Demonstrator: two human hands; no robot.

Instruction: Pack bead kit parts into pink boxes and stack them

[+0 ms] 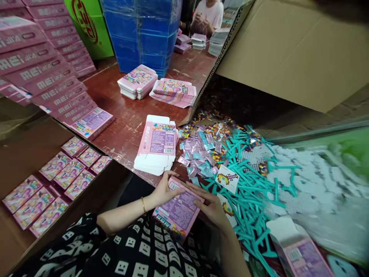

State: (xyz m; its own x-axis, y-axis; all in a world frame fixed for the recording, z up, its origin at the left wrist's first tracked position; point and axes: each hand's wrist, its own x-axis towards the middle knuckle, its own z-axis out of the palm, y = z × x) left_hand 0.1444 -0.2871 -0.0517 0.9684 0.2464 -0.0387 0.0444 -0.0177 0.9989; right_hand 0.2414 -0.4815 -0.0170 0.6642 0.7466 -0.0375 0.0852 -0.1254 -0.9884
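A pink and purple printed box (180, 206) lies tilted between my two hands, close to my body. My left hand (167, 189) holds its upper left side, thumb across the printed face. At the upper right edge, my right hand (209, 204) grips the same box, its thumb on the face. Just beyond my hands, flat unfolded cartons (159, 140) lie on the red table (118, 142). Small shiny packets (200, 150) are heaped to their right, beside a large pile of turquoise plastic tools (248, 200). A square picture card (227, 178) rests on those tools.
Pink boxes (43, 65) are stacked at the left, above a carton of more boxes (54, 165). Carton stacks (137, 79) stand before a blue crate (141, 34). At right are a cardboard flap (288, 50), white pieces (314, 181) and an open box (305, 254). A person (209, 17) sits beyond.
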